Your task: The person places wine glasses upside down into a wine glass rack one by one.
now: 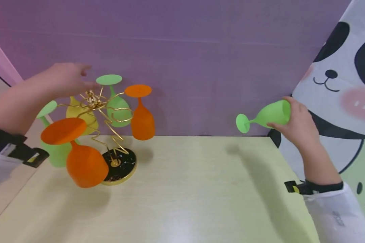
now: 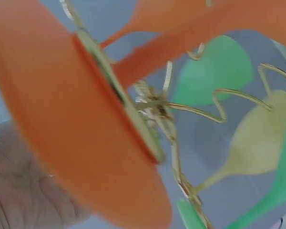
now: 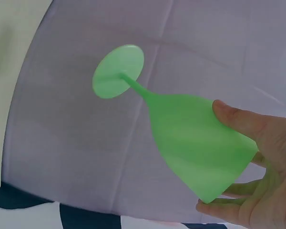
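Observation:
In the head view my right hand (image 1: pixel 302 125) grips a green goblet (image 1: pixel 272 114) by its bowl near the rim, thumb on one side and fingers on the other. The goblet lies tilted in the air, its foot (image 3: pixel 118 71) pointing left and away from the palm. My left hand (image 1: pixel 67 79) hovers by the top of a gold wire glass rack (image 1: pixel 94 101), thumb and fingers apart, with nothing seen between them. Upside down on the rack hang orange goblets (image 1: pixel 87 165), green goblets (image 1: pixel 118 109) and a yellow goblet (image 1: pixel 82 113). An orange foot partly hides the left palm (image 2: pixel 24 186) in the left wrist view.
The rack's round black base (image 1: pixel 121 163) with a gold edge stands on the left of a pale table (image 1: pixel 194 189). A purple cloth (image 1: pixel 194 74) hangs behind the table. At the right is a panda-print cloth (image 1: pixel 346 77).

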Motion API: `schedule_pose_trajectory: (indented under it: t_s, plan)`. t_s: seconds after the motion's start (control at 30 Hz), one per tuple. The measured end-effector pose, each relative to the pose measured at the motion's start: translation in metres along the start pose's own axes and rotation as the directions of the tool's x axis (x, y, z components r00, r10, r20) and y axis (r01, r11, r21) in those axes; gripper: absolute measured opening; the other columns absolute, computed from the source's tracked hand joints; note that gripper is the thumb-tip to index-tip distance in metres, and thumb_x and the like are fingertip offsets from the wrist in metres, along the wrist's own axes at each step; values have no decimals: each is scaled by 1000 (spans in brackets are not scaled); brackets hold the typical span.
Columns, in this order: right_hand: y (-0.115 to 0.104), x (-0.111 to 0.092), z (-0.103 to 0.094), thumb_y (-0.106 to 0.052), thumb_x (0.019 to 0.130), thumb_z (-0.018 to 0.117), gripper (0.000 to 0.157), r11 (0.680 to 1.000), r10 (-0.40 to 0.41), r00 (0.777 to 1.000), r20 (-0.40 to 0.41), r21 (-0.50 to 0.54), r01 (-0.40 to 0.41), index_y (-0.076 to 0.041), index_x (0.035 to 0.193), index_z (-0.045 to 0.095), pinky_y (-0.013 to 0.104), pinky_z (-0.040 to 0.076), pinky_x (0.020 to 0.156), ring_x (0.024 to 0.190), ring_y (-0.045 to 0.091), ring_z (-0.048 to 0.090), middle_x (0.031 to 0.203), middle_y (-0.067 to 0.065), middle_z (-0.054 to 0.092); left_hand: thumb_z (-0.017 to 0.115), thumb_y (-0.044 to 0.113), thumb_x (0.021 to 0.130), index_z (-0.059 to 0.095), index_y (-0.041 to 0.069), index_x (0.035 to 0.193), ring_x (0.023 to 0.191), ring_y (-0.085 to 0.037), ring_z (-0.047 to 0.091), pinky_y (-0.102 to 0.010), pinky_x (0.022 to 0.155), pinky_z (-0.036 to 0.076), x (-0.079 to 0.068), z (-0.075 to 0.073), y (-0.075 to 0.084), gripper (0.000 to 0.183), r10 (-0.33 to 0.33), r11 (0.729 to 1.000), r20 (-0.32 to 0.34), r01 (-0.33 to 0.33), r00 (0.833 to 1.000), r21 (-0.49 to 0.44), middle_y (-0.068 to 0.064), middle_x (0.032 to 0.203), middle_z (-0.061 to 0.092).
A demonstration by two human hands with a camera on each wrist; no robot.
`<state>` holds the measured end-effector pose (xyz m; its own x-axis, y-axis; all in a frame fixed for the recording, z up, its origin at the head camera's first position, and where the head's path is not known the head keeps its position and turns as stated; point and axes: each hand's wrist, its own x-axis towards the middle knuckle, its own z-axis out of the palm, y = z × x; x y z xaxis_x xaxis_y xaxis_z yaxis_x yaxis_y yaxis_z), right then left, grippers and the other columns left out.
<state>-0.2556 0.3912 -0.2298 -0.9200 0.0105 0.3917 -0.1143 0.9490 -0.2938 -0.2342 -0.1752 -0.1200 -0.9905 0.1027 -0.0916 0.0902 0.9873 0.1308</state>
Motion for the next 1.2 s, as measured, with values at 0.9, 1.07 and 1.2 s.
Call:
schedule_pose_trajectory:
  t_s: [0.9, 1.07, 1.2]
  plan:
    - [-41, -49, 38, -34, 74, 75, 89, 828, 133, 989, -59, 556, -78, -40, 139, 14, 51, 40, 87, 119, 33, 39, 143, 13, 31, 70, 17, 79, 32, 12, 141, 130, -20, 28, -48, 105, 30, -86, 103, 122, 72, 278, 734, -775, -645, 568, -210, -7, 143, 36]
    - [-46, -56, 55, -31, 75, 75, 89, 735, 206, 979, 0, 660, -155, -39, 140, 15, 43, 40, 89, 118, 27, 38, 142, 14, 32, 69, 21, 81, 30, 15, 142, 131, -17, 27, -49, 106, 29, -78, 140, 136, 73, 232, 659, -738, -660, 633, -359, -3, 145, 32]
    - [-50, -61, 67, -27, 76, 74, 88, 624, 251, 965, 80, 748, -225, -37, 140, 15, 32, 44, 88, 118, 26, 36, 141, 13, 28, 68, 25, 82, 26, 22, 143, 130, -16, 26, -53, 104, 30, -68, 164, 140, 74, 184, 615, -667, -614, 722, -495, 1, 147, 27]
